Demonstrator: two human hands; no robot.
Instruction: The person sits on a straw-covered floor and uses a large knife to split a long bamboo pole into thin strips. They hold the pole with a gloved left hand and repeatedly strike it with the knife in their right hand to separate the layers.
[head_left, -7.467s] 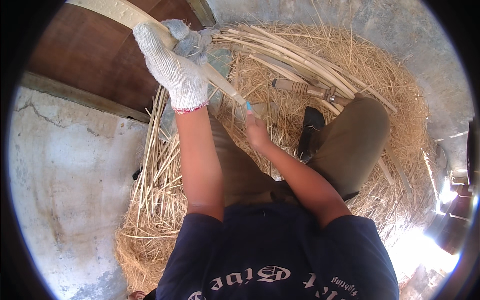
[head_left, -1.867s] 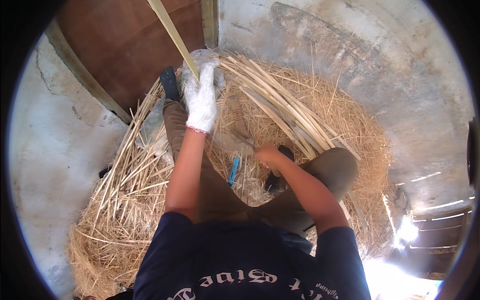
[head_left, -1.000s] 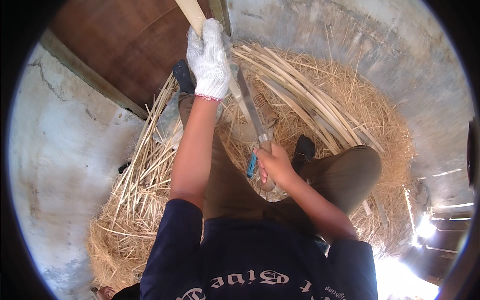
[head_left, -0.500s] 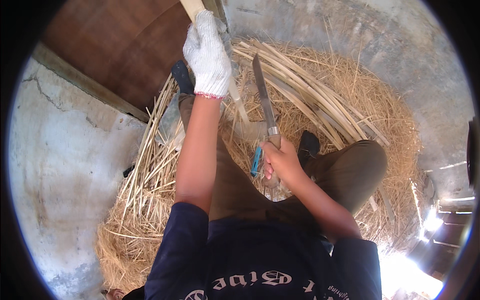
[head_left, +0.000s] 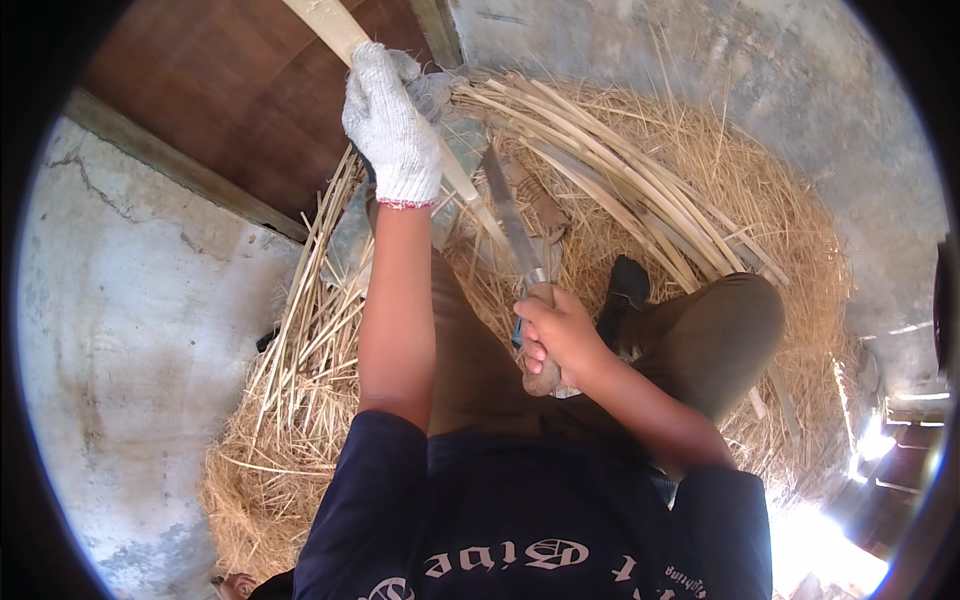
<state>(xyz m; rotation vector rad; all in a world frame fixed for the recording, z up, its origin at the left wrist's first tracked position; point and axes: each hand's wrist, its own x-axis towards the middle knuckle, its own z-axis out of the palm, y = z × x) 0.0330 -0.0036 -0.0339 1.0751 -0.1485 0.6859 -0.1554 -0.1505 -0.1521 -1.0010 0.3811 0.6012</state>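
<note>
My left hand, in a white knitted glove, is closed round a long pale split-bamboo strip. The strip slants from the upper left down past the glove, and its lower end comes close to the blade. In my bare right hand is the wooden handle of a long knife, its narrow blade pointing up and slightly left. Just behind the right fingers, a small blue object shows in part. I cannot tell whether the blade touches the strip.
Long split strips lie bundled on shavings at the right, and thinner sticks are piled at the left. A brown wooden panel and worn plaster walls stand close around. My bent legs flank the work area.
My left hand has shifted left and slightly down with the strip, which now slants more. The knife has tilted left and dropped a little, hiding more of the blue object.
</note>
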